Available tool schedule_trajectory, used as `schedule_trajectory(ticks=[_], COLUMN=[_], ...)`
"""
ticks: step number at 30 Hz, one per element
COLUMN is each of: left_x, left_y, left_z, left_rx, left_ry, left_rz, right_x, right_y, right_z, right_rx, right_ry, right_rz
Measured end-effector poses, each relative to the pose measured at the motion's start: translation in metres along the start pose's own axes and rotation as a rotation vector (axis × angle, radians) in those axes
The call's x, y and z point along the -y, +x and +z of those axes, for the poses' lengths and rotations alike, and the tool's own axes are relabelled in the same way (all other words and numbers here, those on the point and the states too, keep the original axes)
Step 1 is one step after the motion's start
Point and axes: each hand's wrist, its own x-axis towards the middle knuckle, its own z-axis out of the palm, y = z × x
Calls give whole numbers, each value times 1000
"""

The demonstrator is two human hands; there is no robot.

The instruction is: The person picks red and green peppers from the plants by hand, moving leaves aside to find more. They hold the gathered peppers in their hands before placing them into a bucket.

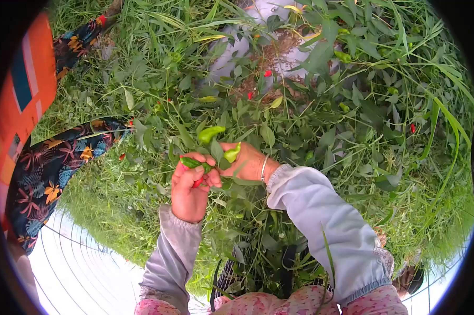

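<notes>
My left hand [189,195] is closed around a dark green chili pepper [190,163], and a red chili pepper [197,182] shows between its fingers. Close beside it is my right hand [250,161], with a bracelet at the wrist. Its fingers are bent toward the left hand among the leaves, and foliage partly hides what they grip. A light green pepper [232,153] hangs in front of the right hand. Just above the left hand is another light green pepper [211,134]. Leafy pepper plants [300,136] surround both hands.
Red peppers [268,73] dot the foliage ahead, over pale ground sheeting [229,52]. At the left, another person in a dark floral sleeve [63,163] reaches into the plants. A dark mesh container [229,275] sits near my waist, partly behind stems. Tall grass [447,131] stands at right.
</notes>
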Motion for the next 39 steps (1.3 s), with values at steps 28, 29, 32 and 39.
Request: schedule_trajectory(ticks=[28,29,32,39], left_x=[-4,-4,2,-21], left_y=[72,73,61,-26], left_z=[-5,-11,-39,-13], left_rx=[225,225,177,143], left_ry=[1876,1782,1338,573], left_rz=[-280,-245,-146,-316], right_x=[2,2,-12,-16], right_y=[-25,-26,-24,-25], right_z=[6,5,10,4], right_rx=[219,202,181,163], right_ry=[-751,-749,-751,-686], right_rz=[71,57,18,132])
